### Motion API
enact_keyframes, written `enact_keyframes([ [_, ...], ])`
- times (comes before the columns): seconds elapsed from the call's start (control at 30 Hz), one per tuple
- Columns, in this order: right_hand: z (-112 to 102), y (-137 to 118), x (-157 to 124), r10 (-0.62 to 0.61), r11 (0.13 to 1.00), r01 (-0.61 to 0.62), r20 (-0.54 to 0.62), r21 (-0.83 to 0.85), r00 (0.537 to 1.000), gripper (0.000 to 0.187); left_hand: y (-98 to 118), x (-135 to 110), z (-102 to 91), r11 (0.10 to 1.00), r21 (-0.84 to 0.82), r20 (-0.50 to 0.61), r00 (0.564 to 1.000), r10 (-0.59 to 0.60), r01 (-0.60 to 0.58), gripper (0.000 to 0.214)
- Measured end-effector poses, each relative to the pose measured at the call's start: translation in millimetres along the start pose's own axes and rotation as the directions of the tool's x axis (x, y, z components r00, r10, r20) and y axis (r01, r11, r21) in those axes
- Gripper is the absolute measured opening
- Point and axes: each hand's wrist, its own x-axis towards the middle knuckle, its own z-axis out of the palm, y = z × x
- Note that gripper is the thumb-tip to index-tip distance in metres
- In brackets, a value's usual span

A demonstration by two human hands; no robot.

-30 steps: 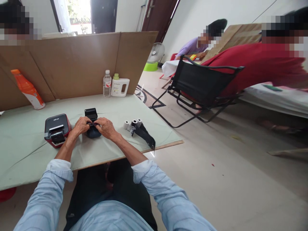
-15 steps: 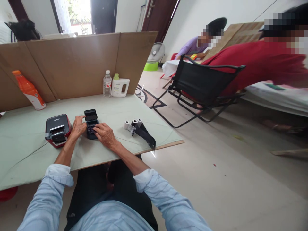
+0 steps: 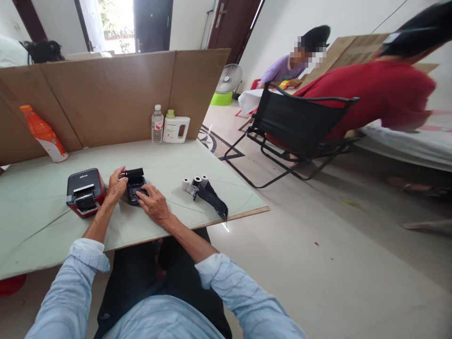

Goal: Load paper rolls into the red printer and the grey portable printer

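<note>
A small black printer (image 3: 134, 182) with a hinged lid sits on the pale green table (image 3: 42, 207). My left hand (image 3: 115, 185) grips its left side, thumb and fingers up at the lid, which is tipped low over the body. My right hand (image 3: 152, 203) rests on the printer's front, fingers pressing its top face. A red and black printer (image 3: 84, 190) stands just left of my left hand. Three small white paper rolls (image 3: 194, 181) and a black strap (image 3: 213, 198) lie to the right of my right hand.
A cardboard screen (image 3: 113, 94) walls the table's far edge, with an orange bottle (image 3: 44, 133), a water bottle (image 3: 157, 124) and a white jug (image 3: 175, 127) against it. A black folding chair (image 3: 300, 127) and two other people, one in red (image 3: 381, 94), are to the right.
The black printer's lid has swung down from upright to nearly flat. My left hand moved up to the lid, and my right hand shifted onto the printer's front. The person in red leaned further right.
</note>
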Motion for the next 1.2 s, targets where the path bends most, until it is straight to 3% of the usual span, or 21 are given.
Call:
enact_keyframes([
  [0.13, 0.9, -0.6, -2.0, 0.0, 1.0, 0.0, -0.011, 0.001, 1.0, 0.032, -2.5, -24.8, -14.0, 0.963, 0.17, 0.147, 0.972, 0.184, -0.208, 0.056],
  [0.27, 1.6, 0.7, -4.1, 0.008, 1.0, -0.008, -0.017, 0.022, 1.0, 0.033, -3.7, -47.6, -24.6, 0.949, 0.213, 0.25, 0.952, 0.178, -0.234, 0.055],
  [0.33, 1.7, 3.2, -5.0, 0.028, 0.999, -0.027, -0.041, 0.041, 0.999, 0.044, -4.6, -56.1, -28.6, 0.952, 0.204, 0.303, 0.939, 0.161, -0.229, 0.059],
  [0.47, 3.2, 10.9, -4.7, 0.123, 0.989, -0.119, -0.042, 0.093, 0.991, 0.087, -8.0, -67.1, -33.7, 0.932, 0.241, 0.391, 0.906, 0.162, -0.271, 0.079],
  [0.63, 8.9, 17.9, -2.1, 0.166, 0.979, -0.172, 0.064, 0.108, 0.984, 0.098, -11.7, -74.0, -32.2, 0.888, 0.321, 0.373, 0.906, 0.201, -0.329, 0.09],
  [1.2, 14.4, 18.0, -2.1, 0.181, 0.976, -0.185, 0.044, 0.116, 0.983, 0.088, -13.2, -72.0, -28.1, 0.869, 0.339, 0.366, 0.901, 0.233, -0.362, 0.084],
])
